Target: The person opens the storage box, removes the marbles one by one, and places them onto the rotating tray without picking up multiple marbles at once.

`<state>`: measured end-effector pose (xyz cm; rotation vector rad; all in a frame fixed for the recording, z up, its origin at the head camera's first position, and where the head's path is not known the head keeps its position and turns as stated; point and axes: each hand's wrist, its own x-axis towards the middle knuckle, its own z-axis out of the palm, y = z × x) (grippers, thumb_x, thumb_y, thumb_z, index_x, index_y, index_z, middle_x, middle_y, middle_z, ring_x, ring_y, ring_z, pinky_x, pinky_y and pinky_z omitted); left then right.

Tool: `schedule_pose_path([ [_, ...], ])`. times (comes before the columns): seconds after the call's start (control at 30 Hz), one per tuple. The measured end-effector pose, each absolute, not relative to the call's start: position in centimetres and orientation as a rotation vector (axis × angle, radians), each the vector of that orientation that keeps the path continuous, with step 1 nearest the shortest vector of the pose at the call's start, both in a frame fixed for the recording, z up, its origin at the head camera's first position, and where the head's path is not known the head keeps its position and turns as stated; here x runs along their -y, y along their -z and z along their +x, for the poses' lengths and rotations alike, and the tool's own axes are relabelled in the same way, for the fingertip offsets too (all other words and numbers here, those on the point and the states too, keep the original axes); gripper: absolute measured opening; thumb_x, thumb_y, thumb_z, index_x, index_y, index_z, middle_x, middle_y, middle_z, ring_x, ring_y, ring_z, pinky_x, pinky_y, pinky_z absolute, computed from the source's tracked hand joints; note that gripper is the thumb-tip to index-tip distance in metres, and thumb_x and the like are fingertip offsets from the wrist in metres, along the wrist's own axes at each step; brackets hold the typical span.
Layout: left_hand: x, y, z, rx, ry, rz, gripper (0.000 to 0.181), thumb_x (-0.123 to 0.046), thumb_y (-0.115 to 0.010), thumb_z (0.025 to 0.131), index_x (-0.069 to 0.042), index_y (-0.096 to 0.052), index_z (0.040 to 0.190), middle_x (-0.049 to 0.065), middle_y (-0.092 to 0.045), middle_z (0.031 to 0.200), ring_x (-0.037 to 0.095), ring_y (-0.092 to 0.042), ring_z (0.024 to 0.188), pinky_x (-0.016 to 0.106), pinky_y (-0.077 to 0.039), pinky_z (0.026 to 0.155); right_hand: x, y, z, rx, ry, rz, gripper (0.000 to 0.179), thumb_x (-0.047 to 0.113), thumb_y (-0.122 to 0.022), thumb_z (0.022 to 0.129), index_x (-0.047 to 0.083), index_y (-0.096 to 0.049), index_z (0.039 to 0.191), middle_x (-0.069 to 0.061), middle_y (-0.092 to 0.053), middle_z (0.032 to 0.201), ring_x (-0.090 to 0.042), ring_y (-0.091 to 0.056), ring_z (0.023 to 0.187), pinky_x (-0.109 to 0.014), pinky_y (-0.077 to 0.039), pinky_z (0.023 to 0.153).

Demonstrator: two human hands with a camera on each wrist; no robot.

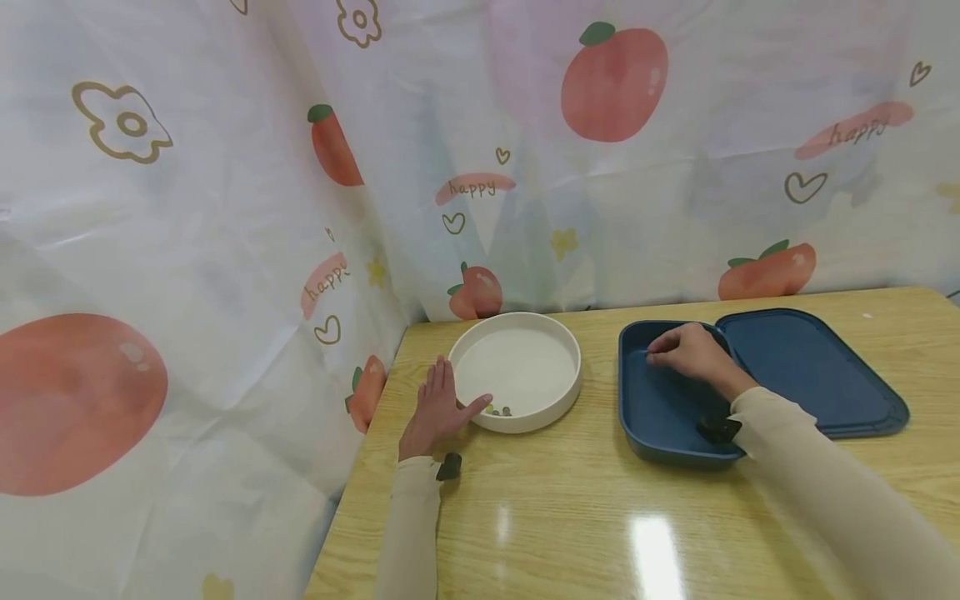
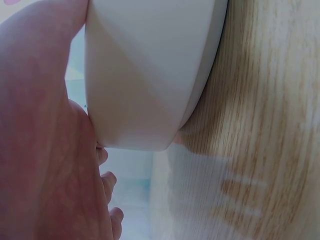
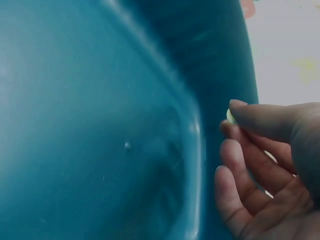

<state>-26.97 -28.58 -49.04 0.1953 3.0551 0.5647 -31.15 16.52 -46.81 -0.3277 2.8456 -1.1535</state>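
My left hand lies along the near-left side of a round white dish, its fingers straight and thumb over the rim. Seen from the left wrist, the palm and thumb rest against the upper edge of the dish wall. Several small round greenish and grey pieces lie inside the dish, near the thumb. Over the far part of a blue rectangular box is my right hand. Its thumb and index finger pinch a small pale yellow-green piece, mostly hidden by the fingertips.
A blue lid lies flat on the wooden table, right of the box. Inside the box, a tiny pale speck shows on the floor. A fruit-patterned curtain hangs behind the table and on its left.
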Motion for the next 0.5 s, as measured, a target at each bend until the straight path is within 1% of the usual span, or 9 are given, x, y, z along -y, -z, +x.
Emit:
schedule_pose_path([
  [0.27, 28.7, 49.2, -27.0, -3.049, -0.562, 0.2, 0.114, -0.076, -0.051, 0.093, 0.0, -0.006, 0.165, 0.019, 0.0, 0.175, 0.04, -0.003, 0.163, 0.06, -0.016, 0.129, -16.0, 46.6, -31.0, -2.803, 1.235, -0.287, 0.036, 0.027, -0.074, 0.097, 0.0, -0.075, 0.119, -0.025, -0.073, 0.122, -0.045, -0.066, 0.115, -0.053, -0.057, 0.09],
  [0.4, 28.6, 49.2, -27.0, -3.058, -0.572, 0.204, 0.115, -0.076, -0.051, 0.093, 0.0, -0.007, 0.165, 0.02, -0.001, 0.175, 0.04, -0.004, 0.163, 0.061, -0.016, 0.129, -15.7, 46.2, -31.0, -2.757, 1.282, -0.272, 0.044, 0.035, -0.073, 0.097, 0.001, -0.073, 0.125, -0.026, -0.07, 0.127, -0.044, -0.065, 0.119, -0.052, -0.057, 0.092],
  [0.5, 28.7, 49.1, -26.9, -3.061, -0.577, 0.211, 0.115, -0.077, -0.051, 0.092, 0.001, -0.007, 0.165, 0.02, -0.002, 0.175, 0.039, -0.004, 0.163, 0.061, -0.016, 0.129, -15.3, 45.9, -30.9, -2.7, 1.344, -0.252, 0.048, 0.039, -0.072, 0.097, 0.002, -0.071, 0.128, -0.025, -0.069, 0.131, -0.041, -0.066, 0.119, -0.048, -0.059, 0.093],
])
